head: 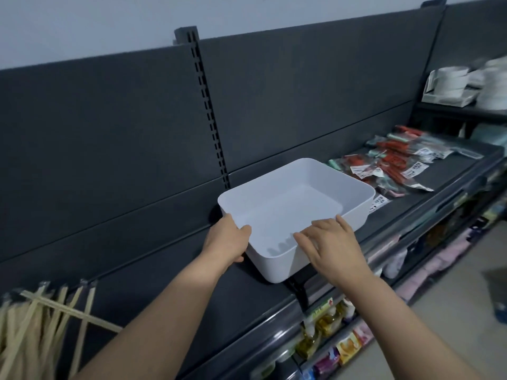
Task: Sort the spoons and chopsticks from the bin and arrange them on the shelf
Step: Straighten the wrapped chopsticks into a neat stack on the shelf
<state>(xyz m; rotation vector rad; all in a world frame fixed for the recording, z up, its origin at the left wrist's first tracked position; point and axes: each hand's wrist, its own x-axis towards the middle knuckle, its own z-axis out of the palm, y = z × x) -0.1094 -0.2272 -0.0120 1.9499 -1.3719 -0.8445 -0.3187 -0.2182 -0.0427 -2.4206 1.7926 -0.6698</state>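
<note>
Empty white rectangular plastic bin (296, 204) sits on the dark grey shelf (247, 305): likely light, stiff, slick, best taken by its rim; the left hand (226, 239) grips the near-left corner, while the right hand (333, 242), fingers spread, seems to touch the near rim

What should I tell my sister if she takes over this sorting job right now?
Left hand grips the white bin at its near left corner. Right hand lies with straight fingers over the near rim.
The bin sits on the dark shelf and looks empty.
Chopsticks lie criss-crossed at the shelf's left end. Packets that look like spoons lie right of the bin.
Sorting looks done. Probably left: straighten both piles and put the bin away.
</note>
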